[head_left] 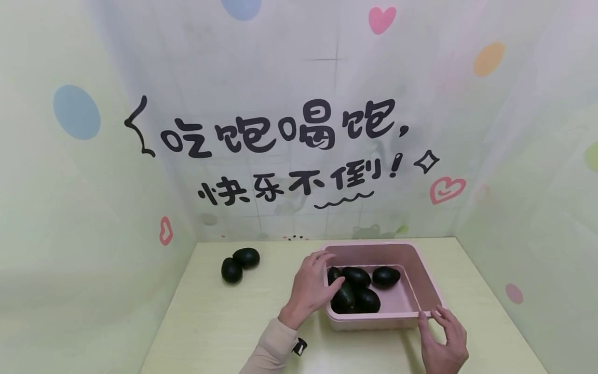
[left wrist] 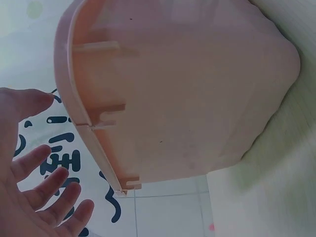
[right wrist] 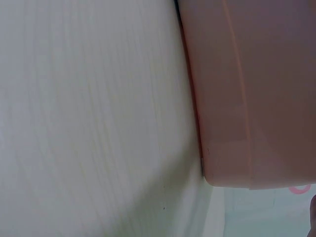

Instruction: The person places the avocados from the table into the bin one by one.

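Note:
A pink plastic bin [head_left: 374, 323] stands on the table with several dark avocados [head_left: 385, 277] inside, mostly bunched at its left. My left hand [head_left: 312, 285] is at the bin's left rim, its thumb overlapping the avocados in the head view. In the left wrist view, the fingers [left wrist: 52, 190] of that hand are spread and hold nothing, with a gap to the bin's rim. At the front right corner, my right hand [head_left: 444, 337] pinches the rim between thumb and fingers. Only a sliver of a finger [right wrist: 313, 217] shows in the right wrist view.
Two more avocados [head_left: 240, 264] lie touching each other on the pale wooden table [head_left: 219, 317], left of the bin. A printed curtain [head_left: 299, 208] with dark lettering hangs behind the table and along both sides. The bin's back rim is near the table's far edge.

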Demonstrator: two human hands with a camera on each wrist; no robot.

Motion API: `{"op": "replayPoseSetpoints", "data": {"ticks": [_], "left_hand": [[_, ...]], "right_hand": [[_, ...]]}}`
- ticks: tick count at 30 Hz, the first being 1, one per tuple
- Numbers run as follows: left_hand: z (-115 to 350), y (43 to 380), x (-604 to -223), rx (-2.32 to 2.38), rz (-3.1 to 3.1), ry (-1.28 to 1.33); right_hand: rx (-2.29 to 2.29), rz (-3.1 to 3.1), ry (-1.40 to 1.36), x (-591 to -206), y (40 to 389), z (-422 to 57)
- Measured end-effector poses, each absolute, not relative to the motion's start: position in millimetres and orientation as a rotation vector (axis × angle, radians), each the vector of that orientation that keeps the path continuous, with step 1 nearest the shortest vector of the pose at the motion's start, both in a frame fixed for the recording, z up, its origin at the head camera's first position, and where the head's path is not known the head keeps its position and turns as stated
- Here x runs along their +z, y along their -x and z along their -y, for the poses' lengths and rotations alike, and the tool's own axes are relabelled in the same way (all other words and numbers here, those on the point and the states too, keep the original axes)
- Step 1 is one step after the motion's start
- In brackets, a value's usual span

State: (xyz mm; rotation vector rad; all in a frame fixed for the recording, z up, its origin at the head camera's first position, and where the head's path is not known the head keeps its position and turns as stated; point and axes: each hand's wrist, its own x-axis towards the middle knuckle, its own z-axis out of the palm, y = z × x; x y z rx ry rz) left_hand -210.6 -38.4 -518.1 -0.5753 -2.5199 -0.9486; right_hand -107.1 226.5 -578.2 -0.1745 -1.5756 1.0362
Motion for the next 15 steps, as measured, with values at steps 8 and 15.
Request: {"op": "replayPoseSetpoints", "data": {"ticks": [8, 15], "left_hand": [[41.7, 209.0, -518.0, -1.024, 2.532, 0.508], [46.3, 209.5, -520.0, -1.033, 2.538, 0.477]], "right_hand": [[1.037, 1.581, 0.179, -577.8, 107.0, -227.3], [1.042, 1.582, 0.177, -577.6, 106.3, -226.9]]}}
